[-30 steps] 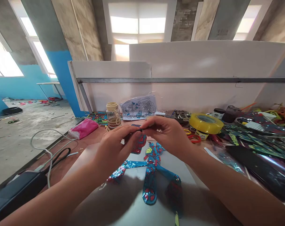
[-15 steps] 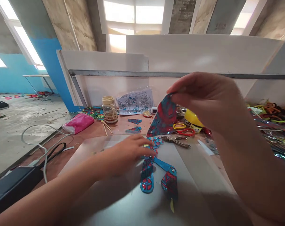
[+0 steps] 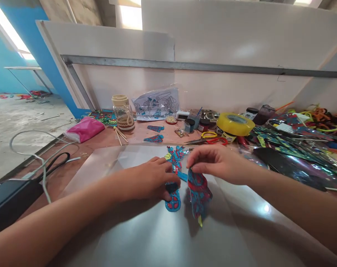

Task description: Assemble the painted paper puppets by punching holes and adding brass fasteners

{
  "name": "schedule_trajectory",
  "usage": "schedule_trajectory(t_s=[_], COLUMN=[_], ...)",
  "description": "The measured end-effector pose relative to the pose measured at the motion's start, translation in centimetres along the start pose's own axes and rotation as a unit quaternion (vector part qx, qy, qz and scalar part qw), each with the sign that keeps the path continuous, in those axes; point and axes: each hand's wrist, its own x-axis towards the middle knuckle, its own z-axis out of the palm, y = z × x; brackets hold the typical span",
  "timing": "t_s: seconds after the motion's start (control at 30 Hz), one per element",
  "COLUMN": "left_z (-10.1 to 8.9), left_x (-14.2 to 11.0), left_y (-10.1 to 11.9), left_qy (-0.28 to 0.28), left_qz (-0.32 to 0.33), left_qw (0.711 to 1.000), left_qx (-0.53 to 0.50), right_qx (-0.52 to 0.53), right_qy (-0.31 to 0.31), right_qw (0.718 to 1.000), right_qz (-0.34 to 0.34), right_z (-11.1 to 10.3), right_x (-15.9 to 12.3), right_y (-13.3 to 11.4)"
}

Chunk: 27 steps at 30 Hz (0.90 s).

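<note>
The right hand [image 3: 222, 163] has its thumb and forefinger pinched together on the top edge of a red-and-blue patterned piece [image 3: 196, 181], which hangs steeply below the fingertips. A yellow tip [image 3: 200, 221] shows underneath; whether the piece touches what lies there, I cannot tell. The left hand [image 3: 151, 180] bends its fingers over a long blue strip [image 3: 172, 204], thumb beside the strip's rounded end; whether it grips or merely steadies it is hidden. Just beyond the left fingertips, on the pale sheet [image 3: 121, 233] under both hands, lie more patterned parts [image 3: 175, 155].

The hanging piece looks thin, light and glossy, probably bendy but springy, and a little slippery. I'd judge it easy to crease, so a gentle pinch on the rim should suit it better than a squeeze across the middle. The strip seems best held by its long edges, near the rounded end, where there is no joint to strain.
</note>
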Motion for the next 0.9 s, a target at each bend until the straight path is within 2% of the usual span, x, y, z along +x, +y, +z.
schedule_trajectory(t_s=[0.1,0.17,0.3,0.43,0.6,0.73,0.9], left_z=[0.3,0.2,0.2,0.6,1.5,2.0,1.9], left_x=[0.1,0.2,0.7,1.1,1.2,1.4,1.8], left_y=[0.2,0.3,0.7,0.7,-0.3,0.0,1.8], left_qy=[-0.026,-0.015,-0.001,0.000,0.037,0.102,0.134], left_qz=[-0.024,-0.047,-0.058,-0.122,-0.175,-0.231,-0.210], left_qw=[0.999,0.999,0.998,0.987,0.980,0.965,0.968], left_qx=[0.018,0.014,-0.035,-0.102,-0.084,-0.067,-0.025], right_qx=[0.035,0.050,0.103,0.148,0.144,0.165,0.218], right_qy=[0.001,0.009,0.033,0.032,0.050,0.066,0.062], right_qw=[0.998,0.997,0.993,0.987,0.987,0.983,0.972], right_qz=[0.050,0.065,0.055,0.046,0.045,0.049,0.057], right_z=[0.6,0.9,1.7,2.5,3.1,3.1,3.0], right_x=[-1.0,-1.3,-1.8,-2.2,-2.0,-1.7,-1.4], right_y=[1.7,2.7,4.4,5.2,5.5,5.9,6.9])
